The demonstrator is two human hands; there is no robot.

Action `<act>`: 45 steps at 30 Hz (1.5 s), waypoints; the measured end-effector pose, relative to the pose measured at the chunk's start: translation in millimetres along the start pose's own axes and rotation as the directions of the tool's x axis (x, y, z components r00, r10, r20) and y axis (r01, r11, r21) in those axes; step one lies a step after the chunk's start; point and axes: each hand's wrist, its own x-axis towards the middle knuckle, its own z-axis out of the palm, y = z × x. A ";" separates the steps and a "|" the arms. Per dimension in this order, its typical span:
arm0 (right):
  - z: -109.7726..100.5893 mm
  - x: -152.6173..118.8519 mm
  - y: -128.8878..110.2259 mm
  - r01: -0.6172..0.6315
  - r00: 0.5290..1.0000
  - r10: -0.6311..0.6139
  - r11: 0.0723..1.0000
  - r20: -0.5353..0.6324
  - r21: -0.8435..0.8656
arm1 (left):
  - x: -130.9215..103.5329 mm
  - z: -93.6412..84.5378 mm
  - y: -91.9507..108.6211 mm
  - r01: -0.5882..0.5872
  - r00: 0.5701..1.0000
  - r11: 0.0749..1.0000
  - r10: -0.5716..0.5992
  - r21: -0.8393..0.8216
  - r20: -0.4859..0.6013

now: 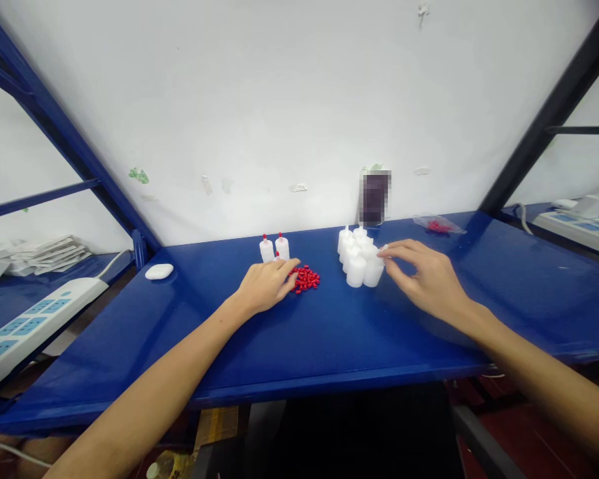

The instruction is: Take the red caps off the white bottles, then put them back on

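Note:
My left hand (265, 285) hovers at the left edge of a pile of small red caps (307, 278), thumb and forefinger apart; no cap can be seen in it. Behind that hand stand three white squeeze bottles (282, 247) with red caps on their tips, one mostly hidden by the hand. My right hand (422, 274) reaches the right side of a tight cluster of white squeeze bottles (355, 269) with bare nozzles. Its thumb and forefinger close on the top of a bottle at the cluster's right edge, whose nozzle the fingers mostly cover.
A clear plastic bag (439, 226) with red pieces lies at the back right. A blurred dark phone-like item (375, 197) leans on the wall. At the left lie a white rounded case (159, 271) and, beyond the blue table (299, 346), a power strip (34, 326).

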 end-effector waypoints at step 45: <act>31.8 -14.7 -86.6 -0.297 0.925 0.040 0.693 0.377 0.657 | -0.9 -4.7 46.6 -0.417 0.864 0.899 0.348 -0.132 -0.364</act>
